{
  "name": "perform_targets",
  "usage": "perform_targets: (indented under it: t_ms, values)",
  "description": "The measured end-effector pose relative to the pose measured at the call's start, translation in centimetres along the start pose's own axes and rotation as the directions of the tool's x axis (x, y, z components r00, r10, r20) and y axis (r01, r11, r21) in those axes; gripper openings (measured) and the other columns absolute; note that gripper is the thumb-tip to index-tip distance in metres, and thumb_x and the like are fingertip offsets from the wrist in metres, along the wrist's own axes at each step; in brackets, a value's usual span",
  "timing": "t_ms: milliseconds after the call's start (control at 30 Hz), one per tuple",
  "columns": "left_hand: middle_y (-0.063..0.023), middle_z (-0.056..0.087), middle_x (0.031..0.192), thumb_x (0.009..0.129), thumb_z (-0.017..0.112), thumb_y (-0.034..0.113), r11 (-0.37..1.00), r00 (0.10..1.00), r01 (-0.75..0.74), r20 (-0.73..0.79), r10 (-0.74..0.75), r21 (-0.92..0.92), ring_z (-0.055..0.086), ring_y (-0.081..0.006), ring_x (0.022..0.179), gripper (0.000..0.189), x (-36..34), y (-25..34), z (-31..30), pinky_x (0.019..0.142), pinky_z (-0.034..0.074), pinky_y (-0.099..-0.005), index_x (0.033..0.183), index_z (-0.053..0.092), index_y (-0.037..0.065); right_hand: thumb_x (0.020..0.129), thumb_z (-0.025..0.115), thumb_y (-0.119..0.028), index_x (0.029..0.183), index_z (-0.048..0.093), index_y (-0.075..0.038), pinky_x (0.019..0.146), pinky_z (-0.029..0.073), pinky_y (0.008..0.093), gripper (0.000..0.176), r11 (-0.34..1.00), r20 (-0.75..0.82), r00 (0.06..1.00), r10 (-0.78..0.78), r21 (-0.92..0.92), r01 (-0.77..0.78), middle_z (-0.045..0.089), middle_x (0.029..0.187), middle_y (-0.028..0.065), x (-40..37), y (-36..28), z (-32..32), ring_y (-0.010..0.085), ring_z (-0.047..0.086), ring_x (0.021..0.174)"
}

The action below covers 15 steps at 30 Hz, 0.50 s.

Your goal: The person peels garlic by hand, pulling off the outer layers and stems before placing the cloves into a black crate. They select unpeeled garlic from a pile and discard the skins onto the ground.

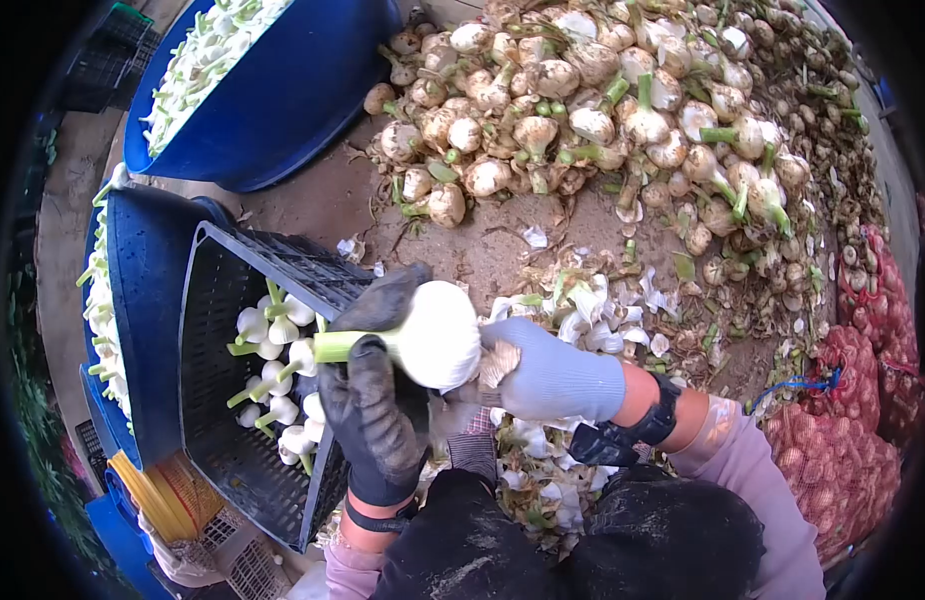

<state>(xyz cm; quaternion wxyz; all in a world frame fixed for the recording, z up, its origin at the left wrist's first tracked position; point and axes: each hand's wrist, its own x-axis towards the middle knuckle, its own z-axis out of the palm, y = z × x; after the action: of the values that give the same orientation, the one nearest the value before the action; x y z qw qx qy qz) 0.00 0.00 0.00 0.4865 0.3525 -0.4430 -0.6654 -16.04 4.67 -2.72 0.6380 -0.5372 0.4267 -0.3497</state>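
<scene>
At the far left a blue tub [148, 300] stands on edge, with peeled white garlic [101, 320] showing along its left rim. A second blue tub [283, 110] lies above it, also filled with trimmed white bulbs [198, 60]. Just right of the first tub a black plastic crate [218, 300] is tipped toward the person, and a small heap of peeled garlic heads [278, 370] with short green stems lies inside. Over the crate's right edge the left hand [368, 420], in a black glove, is clamped around the green stalk [338, 345] of a large white garlic bulb [438, 335]. The bulb is held in the air between both hands, above the crate's corner and the person's knees. The right hand [548, 375], in a pale grey glove, is closed against the bulb's right side, with a flake of skin under its fingertips. Loose white peelings [603, 310] litter the ground behind and below this hand. Beyond them a broad pile of unpeeled, dirty garlic [603, 110] spreads across the top. Red mesh sacks [863, 400] lie at the right edge.
</scene>
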Motion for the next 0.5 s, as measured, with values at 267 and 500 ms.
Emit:
perform_targets:
  t_ms: [267, 500]
  values:
    - [-0.0213, 0.053, 0.124, 0.097, 0.04, 0.011, 0.545, 0.72, -0.173, -0.272, 0.638, 0.82, 0.056, -0.0264, 0.113, 0.033, 2.1, 7.5, -3.1, 0.101, 0.044, -0.0385, 0.125, 0.046, -0.006, 0.079, 0.065, -0.015, 0.108, 0.063, -0.01, 0.074, 0.051, 0.0401, 0.03, 0.353, -0.053, 0.933, 0.355, -0.917, -0.186, 0.066, 0.086, 0.0109, 1.2, 0.1, -2.2, 0.0256, 0.066, 0.082]
    - [-0.0175, 0.059, 0.115, 0.084, 0.059, -0.003, 0.858, 0.945, -0.143, 0.325, -0.029, 0.493, 0.057, -0.0288, 0.109, 0.033, 0.8, 5.6, -1.9, 0.093, 0.047, -0.0429, 0.116, 0.054, -0.001, 0.072, 0.059, -0.005, 0.1, 0.062, -0.005, 0.074, 0.05, 0.0401, 0.029, 0.33, -0.068, 0.955, -0.289, -0.944, 0.033, 0.061, 0.09, 0.0144, 15.2, 7.1, -6.5, 0.0319, 0.061, 0.088]
